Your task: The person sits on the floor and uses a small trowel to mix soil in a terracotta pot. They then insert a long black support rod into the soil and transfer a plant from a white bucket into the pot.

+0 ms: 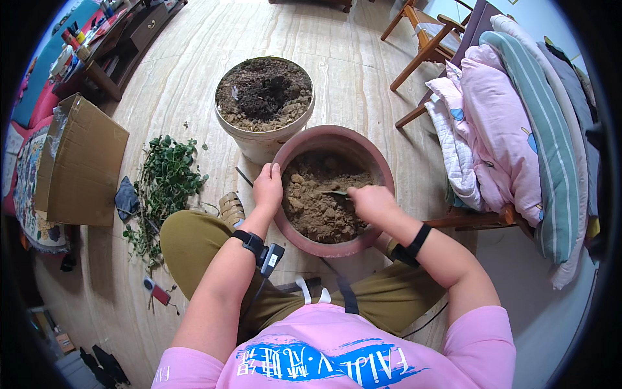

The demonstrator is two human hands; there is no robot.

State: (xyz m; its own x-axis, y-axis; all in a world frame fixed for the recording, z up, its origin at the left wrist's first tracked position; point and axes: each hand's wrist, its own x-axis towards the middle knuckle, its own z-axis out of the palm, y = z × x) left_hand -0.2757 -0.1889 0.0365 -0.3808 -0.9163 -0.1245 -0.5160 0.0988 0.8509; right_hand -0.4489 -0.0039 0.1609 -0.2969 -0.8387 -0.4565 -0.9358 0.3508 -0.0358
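Observation:
A round reddish-brown plant pot (374,138) stands between my bent legs, partly filled with lumpy brown soil (321,211). My left hand (267,188) grips the pot's left rim, thumb up near the edge; its other fingers are mostly hidden. My right hand (374,206) reaches over the right side of the pot, closed around a small tool (335,192) with a narrow green pointed end. That end touches the soil near the middle, and the handle is hidden in my fist. Just beyond stands a pale bucket (249,137) of soil with a dark hollow in it.
Uprooted leafy green plants (167,178) lie on the floor to the left, beside a dark crumpled cloth (127,198) and a cardboard box (91,162). A small red and grey device (157,292) lies nearer. Pink bedding (495,123) is piled on a wooden seat at right.

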